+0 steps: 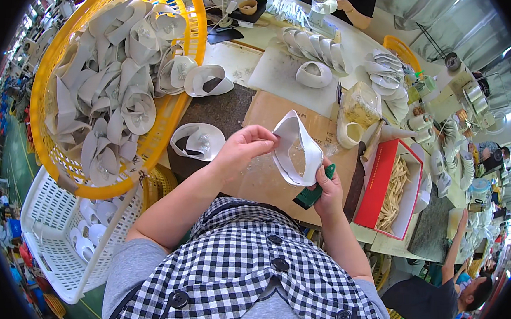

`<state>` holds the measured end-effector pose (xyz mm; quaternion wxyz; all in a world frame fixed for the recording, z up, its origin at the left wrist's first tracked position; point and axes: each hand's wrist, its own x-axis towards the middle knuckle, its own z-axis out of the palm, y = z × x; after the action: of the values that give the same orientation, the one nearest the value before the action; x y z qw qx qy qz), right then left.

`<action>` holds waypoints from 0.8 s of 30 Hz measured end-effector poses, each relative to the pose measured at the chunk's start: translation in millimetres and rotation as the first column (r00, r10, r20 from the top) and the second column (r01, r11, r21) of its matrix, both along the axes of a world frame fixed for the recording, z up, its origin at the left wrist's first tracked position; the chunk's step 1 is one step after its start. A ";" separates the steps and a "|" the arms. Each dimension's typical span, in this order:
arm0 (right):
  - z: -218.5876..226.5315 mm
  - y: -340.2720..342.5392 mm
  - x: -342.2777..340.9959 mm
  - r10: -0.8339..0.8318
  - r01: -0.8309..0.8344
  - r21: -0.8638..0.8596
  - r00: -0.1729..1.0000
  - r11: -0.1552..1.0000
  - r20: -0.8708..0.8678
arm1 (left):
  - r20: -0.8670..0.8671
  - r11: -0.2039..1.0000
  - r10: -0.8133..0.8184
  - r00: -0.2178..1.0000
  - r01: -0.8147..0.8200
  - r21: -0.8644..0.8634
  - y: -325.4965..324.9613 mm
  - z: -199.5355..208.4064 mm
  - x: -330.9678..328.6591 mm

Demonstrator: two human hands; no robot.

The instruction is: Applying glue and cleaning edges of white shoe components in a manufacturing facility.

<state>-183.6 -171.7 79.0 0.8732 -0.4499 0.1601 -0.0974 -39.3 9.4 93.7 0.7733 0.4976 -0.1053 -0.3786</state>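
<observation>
A white shoe upper point(310, 156), bent into an open loop, is held up over the brown cardboard sheet point(262, 179). Thumb and fingers of my left hand point(242, 150) pinch its left edge. My right hand point(328, 195) is closed around a dark green tool point(308, 198), whose exact kind I cannot make out, and its thumb lies close to the upper's lower right edge. Another white upper point(206, 140) rests on the dark mat just left of my left hand, and one more upper point(208, 80) lies farther back beside the basket.
A large yellow basket point(198, 22) heaped with white uppers stands at left, above a white basket point(55, 227). On the right are a red box point(376, 182) of thin tan strips and a tape-wrapped yellowish block point(359, 106). Co-workers sit at far back and lower right.
</observation>
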 end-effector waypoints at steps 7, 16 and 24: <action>1.4 2.6 5.7 0.090 -0.009 -0.813 0.995 0.583 0.053 | 0.188 0.985 -0.114 0.976 0.086 0.152 -5.8 -1.6 -14.4; 14.1 9.5 38.6 0.015 0.076 -0.986 0.997 0.146 0.079 | -0.206 0.987 -0.043 0.978 0.074 0.143 -10.2 -5.0 -11.6; -32.2 3.1 75.7 -0.211 0.036 -0.983 0.977 0.180 -0.003 | -0.148 0.986 0.094 0.985 -0.071 0.150 -25.0 -15.0 -13.4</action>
<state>-108.0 -168.5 46.9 0.3631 -0.8927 0.1572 -0.2156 -52.7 -15.6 78.6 0.7562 0.5253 0.0035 -0.3901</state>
